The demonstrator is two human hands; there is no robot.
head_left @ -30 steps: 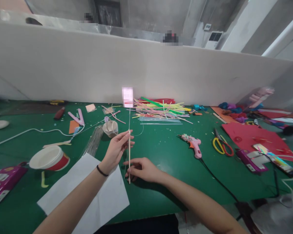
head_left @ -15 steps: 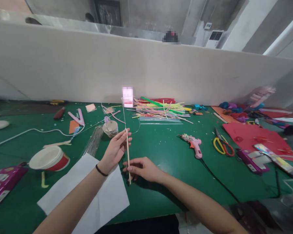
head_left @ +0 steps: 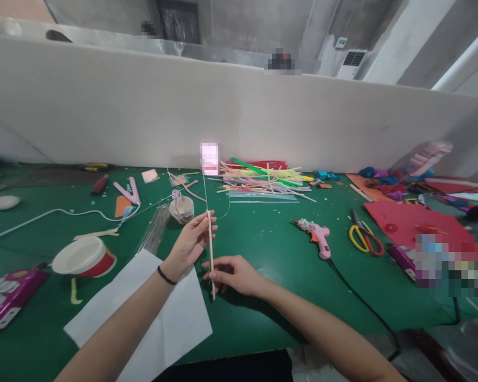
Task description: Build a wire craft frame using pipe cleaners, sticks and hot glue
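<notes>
A thin wooden stick stands nearly upright over the green table. My left hand pinches its top end together with a thin wire that runs up from the stick. My right hand grips the stick near its lower end, fingers closed round it. The stick's tip rests close to a white sheet of paper under my left forearm. A small spool sits just behind my left hand.
A pile of coloured straws lies at the back. A pink glue gun and yellow-red scissors lie to the right, red foam sheet beyond. A red-white paper cup and purple box sit left.
The stick has tilted slightly and settled back nearly upright. Both hands keep their grip and have barely shifted.
</notes>
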